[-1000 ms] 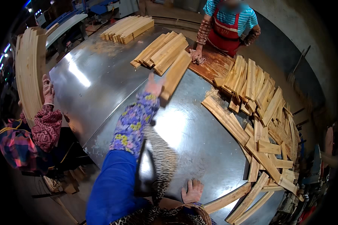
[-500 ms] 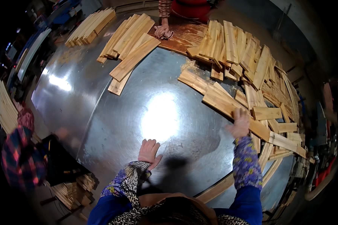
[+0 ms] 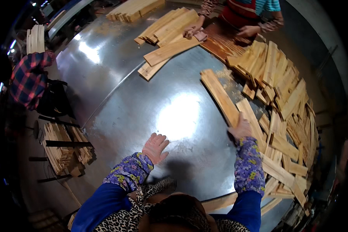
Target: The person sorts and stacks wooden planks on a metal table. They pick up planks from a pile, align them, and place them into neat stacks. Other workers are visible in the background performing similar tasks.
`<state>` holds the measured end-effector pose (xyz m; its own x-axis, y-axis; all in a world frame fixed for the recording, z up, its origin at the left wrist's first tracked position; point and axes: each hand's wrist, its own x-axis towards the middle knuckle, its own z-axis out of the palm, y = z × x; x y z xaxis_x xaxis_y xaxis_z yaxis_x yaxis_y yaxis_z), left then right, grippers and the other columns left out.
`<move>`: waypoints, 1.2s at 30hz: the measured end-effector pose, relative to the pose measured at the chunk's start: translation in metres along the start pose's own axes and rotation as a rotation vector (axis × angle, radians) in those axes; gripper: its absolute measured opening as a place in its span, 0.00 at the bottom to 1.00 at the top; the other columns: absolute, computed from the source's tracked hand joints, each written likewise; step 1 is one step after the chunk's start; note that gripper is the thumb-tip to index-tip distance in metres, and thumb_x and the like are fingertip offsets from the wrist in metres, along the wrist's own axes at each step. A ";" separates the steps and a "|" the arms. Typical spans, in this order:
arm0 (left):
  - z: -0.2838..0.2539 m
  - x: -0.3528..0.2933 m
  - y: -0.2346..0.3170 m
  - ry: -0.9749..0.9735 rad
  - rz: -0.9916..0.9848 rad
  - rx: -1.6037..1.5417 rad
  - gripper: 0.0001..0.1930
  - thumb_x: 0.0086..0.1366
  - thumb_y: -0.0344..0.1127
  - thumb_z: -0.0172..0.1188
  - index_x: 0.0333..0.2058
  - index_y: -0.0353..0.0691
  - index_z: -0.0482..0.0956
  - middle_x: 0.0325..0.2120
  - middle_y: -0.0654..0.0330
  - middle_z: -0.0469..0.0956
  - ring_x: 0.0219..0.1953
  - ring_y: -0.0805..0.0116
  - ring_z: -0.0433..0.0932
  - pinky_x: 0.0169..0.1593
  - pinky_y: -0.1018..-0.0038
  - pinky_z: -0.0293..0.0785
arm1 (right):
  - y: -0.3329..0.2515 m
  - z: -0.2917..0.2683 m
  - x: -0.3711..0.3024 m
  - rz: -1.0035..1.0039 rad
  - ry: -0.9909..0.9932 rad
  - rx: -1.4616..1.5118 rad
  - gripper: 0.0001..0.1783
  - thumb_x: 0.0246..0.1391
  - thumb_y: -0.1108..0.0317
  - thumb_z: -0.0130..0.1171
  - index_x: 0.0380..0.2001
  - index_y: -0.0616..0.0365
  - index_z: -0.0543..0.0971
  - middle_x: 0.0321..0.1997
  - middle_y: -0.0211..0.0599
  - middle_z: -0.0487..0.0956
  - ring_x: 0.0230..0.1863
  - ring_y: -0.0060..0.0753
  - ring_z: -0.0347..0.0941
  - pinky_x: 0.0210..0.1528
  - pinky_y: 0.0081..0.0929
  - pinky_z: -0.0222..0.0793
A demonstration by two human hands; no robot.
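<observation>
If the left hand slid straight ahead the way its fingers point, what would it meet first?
The left hand lies flat on the metal table, fingers pointing up and slightly right. Bare, shiny sheet lies ahead; the first thing in that line looks like the long wooden slat, though depth is uncertain.

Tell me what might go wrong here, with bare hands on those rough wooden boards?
1. The right hand rests on a long wooden slat with raw edges; sliding it could drive a splinter into the skin.
2. The loose pile of slats beside that hand lies criss-crossed, so pulling one slat might shift others onto the fingers.
3. The left hand presses flat on the shiny metal table, which looks slick; it could slip if leaned on.
</observation>
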<state>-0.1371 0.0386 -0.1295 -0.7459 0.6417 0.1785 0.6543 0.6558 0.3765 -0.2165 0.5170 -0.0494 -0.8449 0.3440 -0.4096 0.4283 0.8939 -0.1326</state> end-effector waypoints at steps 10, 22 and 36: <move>0.004 -0.004 -0.013 0.012 0.021 -0.096 0.28 0.65 0.49 0.68 0.59 0.40 0.84 0.55 0.46 0.81 0.65 0.42 0.75 0.73 0.50 0.66 | -0.111 0.085 -0.118 0.038 -0.628 2.046 0.39 0.64 0.42 0.71 0.66 0.61 0.79 0.54 0.51 0.89 0.53 0.51 0.88 0.58 0.47 0.87; -0.019 0.005 -0.008 -0.247 -0.911 -1.849 0.32 0.72 0.50 0.74 0.65 0.33 0.82 0.49 0.54 0.89 0.43 0.60 0.88 0.47 0.60 0.89 | -0.182 0.129 -0.210 0.187 -0.263 1.524 0.34 0.70 0.52 0.59 0.67 0.71 0.78 0.57 0.54 0.88 0.54 0.48 0.88 0.63 0.41 0.82; -0.088 -0.213 -0.073 0.455 -1.413 -2.568 0.35 0.76 0.68 0.63 0.61 0.39 0.78 0.26 0.67 0.80 0.23 0.66 0.75 0.27 0.69 0.74 | -0.200 0.184 -0.229 0.250 -0.051 1.173 0.36 0.72 0.47 0.58 0.68 0.67 0.78 0.57 0.54 0.88 0.58 0.50 0.85 0.65 0.43 0.78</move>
<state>-0.0370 -0.1803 -0.1152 -0.5036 0.4102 -0.7603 -0.5159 -0.8487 -0.1162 -0.0495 0.2067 -0.0955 -0.6945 0.4351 -0.5730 0.6321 -0.0114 -0.7748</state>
